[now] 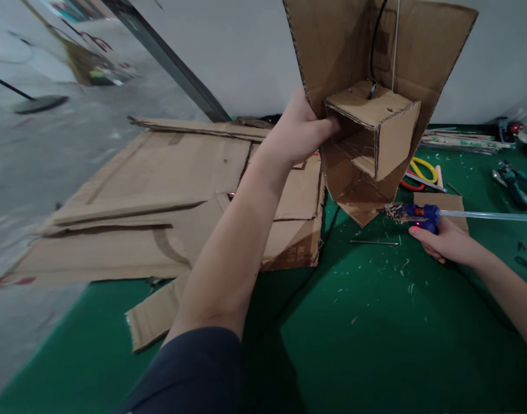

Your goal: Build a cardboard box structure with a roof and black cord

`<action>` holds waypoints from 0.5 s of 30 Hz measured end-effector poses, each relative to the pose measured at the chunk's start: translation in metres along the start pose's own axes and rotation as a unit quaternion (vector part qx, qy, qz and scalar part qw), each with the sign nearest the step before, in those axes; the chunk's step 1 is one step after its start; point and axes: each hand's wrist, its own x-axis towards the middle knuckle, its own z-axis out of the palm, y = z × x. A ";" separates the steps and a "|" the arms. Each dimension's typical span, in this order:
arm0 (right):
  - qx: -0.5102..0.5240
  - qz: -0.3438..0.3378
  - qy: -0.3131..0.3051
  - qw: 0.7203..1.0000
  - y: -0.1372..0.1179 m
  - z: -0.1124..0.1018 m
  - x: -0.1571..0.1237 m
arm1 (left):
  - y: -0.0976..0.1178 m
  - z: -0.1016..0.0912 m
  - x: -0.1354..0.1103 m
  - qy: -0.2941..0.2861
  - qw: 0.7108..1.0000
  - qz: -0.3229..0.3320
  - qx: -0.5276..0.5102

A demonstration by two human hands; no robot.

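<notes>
My left hand [304,129] grips the left side of a tall folded cardboard structure [436,43], its thumb at the opening of a small cardboard box [397,138] fixed inside. Some of its fingers are hidden behind the cardboard. A black cable [378,34] and a white cord run down to the box's top. In my right hand [445,241] is a blue hot glue gun [428,214], with a long clear glue stick [488,215] out of its back. The gun's nozzle, crusted with debris, points left at the structure's lower tip; whether they touch I cannot tell.
Flat cardboard sheets [181,167] cover the green table's left side. Scissors with a yellow and a red handle [423,172] lie behind the glue gun, near a small cardboard piece [457,201]. A thin metal rod [374,242] lies in front. Pliers [511,184] rest at the right.
</notes>
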 end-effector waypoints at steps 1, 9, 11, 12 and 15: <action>0.004 -0.001 -0.001 1.000 0.000 0.000 0.000 | 0.000 0.000 0.000 -0.003 1.000 0.001 0.003; 0.010 -0.003 0.000 1.000 -0.001 0.001 0.000 | 0.000 0.000 0.000 -0.003 1.000 0.019 -0.004; 0.008 -0.005 -0.007 1.000 -0.002 0.000 0.000 | -0.002 0.000 0.000 -0.007 1.000 0.020 0.000; 0.009 -0.005 -0.011 1.000 -0.002 0.000 0.000 | -0.003 0.000 0.000 -0.007 1.000 0.020 0.002; 0.015 -0.001 -0.012 1.000 -0.002 0.000 0.000 | -0.005 -0.001 0.000 -0.002 1.000 0.012 0.001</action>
